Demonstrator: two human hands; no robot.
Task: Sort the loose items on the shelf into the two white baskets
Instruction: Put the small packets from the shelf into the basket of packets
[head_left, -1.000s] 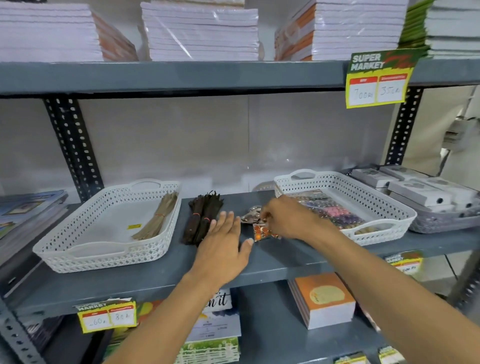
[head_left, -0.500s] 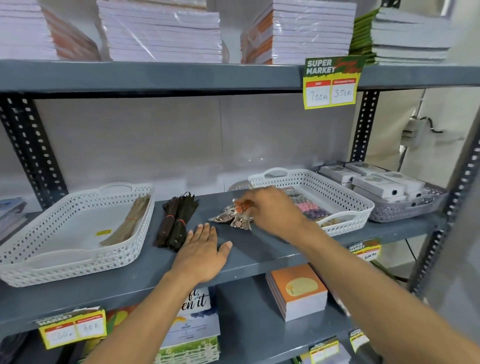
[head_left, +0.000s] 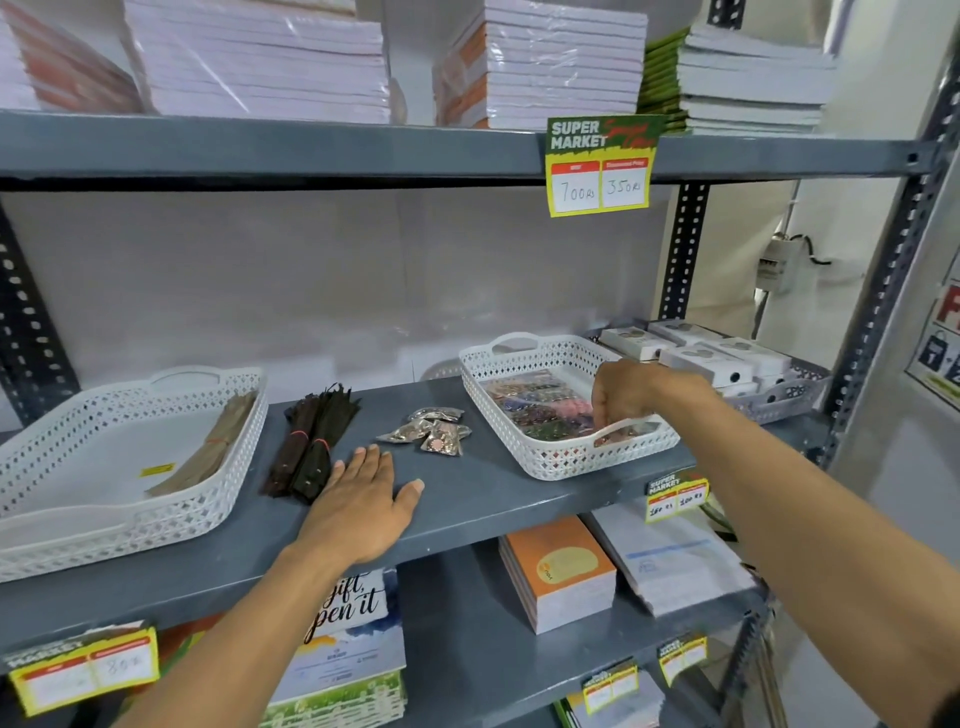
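Right hand, fingers curled downward, is over the right basket at frame centre-right, apparently depositing a packet; grasp unclear. Left hand rests flat, released, on the shelf. Next: collect the shiny packets and dark bundles, both mid-frame.

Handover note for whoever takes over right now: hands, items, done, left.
Left hand: flat and open on the shelf, holding nothing.
Right hand: over the right basket, fingers curled; grip unclear.
Done: packets in the right basket; tan bundle in the left basket.
Left: dark bundles and small packets, loose on the shelf between the baskets.
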